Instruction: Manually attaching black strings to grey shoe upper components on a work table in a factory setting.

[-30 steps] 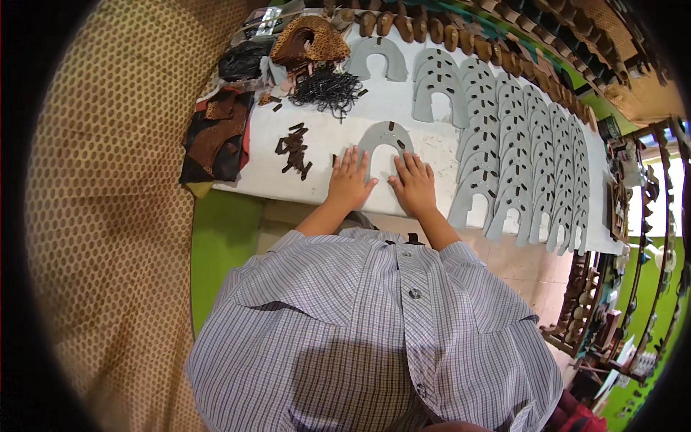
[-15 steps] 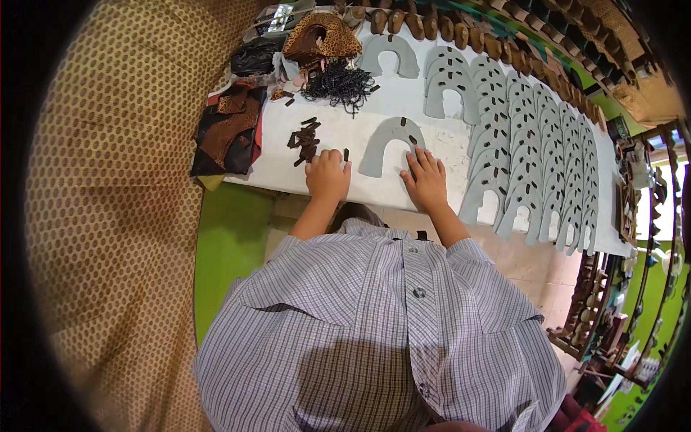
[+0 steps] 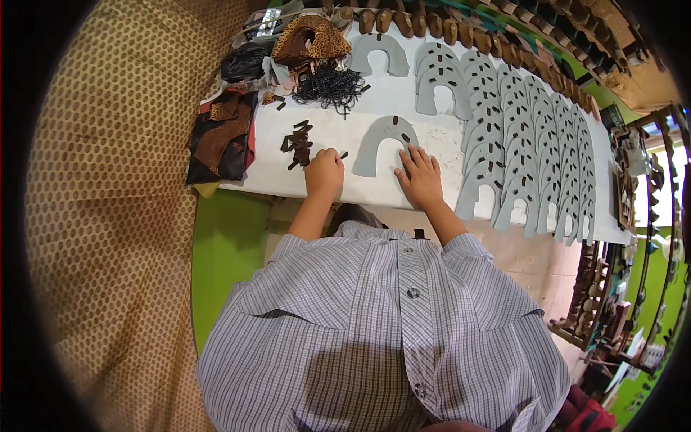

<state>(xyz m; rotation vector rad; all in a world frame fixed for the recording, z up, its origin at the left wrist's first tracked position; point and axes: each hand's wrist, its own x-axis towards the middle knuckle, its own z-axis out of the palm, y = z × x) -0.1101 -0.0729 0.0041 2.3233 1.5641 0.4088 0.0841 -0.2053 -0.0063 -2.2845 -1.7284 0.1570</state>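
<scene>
A grey horseshoe-shaped cut piece (image 3: 379,140) lies flat on the white table (image 3: 425,137) in front of me, with small dark strips on it. My right hand (image 3: 419,178) rests flat on its right leg, fingers spread. My left hand (image 3: 324,173) is curled just left of the piece, beside a loose pile of small brown strips (image 3: 296,142). One brown strip (image 3: 343,154) sticks out at its thumb and forefinger.
Several more grey horseshoe pieces (image 3: 525,144) overlap in a row across the right of the table. Dark leather scraps (image 3: 219,140), a tangle of black cord (image 3: 327,83) and a spotted fabric bundle (image 3: 309,36) sit at the left. Brown soles (image 3: 432,25) line the far edge.
My left hand has moved off the grey piece to the left, next to the strip pile. My right hand stays on the piece's right side.
</scene>
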